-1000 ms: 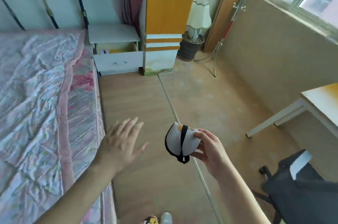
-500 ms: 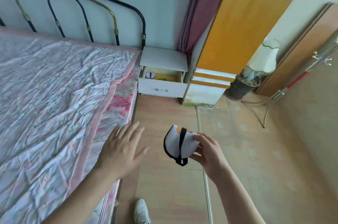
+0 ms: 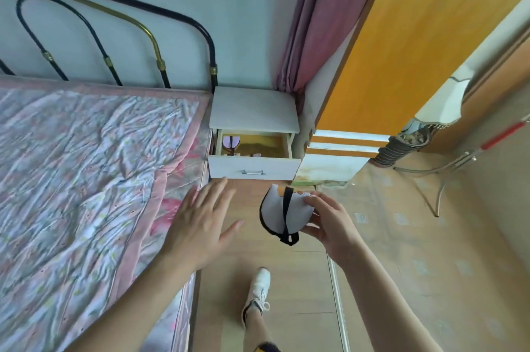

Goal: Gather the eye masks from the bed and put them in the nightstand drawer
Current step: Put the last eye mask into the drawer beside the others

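My right hand (image 3: 329,222) holds a folded white eye mask (image 3: 276,212) with a black strap and an orange patch, raised over the floor just in front of the nightstand. My left hand (image 3: 200,222) is open with fingers spread, palm down beside the bed's edge, holding nothing. The white nightstand (image 3: 253,110) stands beyond both hands with its drawer (image 3: 253,169) pulled open. A purple eye mask (image 3: 231,142) lies in the drawer's back left corner. The bed (image 3: 86,179) with a pink floral cover shows no masks on the part in view.
A dark metal headboard (image 3: 114,36) stands behind the bed. A pink curtain (image 3: 312,21) and an orange wardrobe (image 3: 401,50) flank the nightstand on the right. A lamp (image 3: 424,122) and a metal stand (image 3: 441,179) sit on the floor at right. My white shoe (image 3: 259,285) is below.
I have walked toward the nightstand, which is now much closer and larger. Both hands have kept their pose, the right still gripping the white mask. The window, desk and chair left the view.
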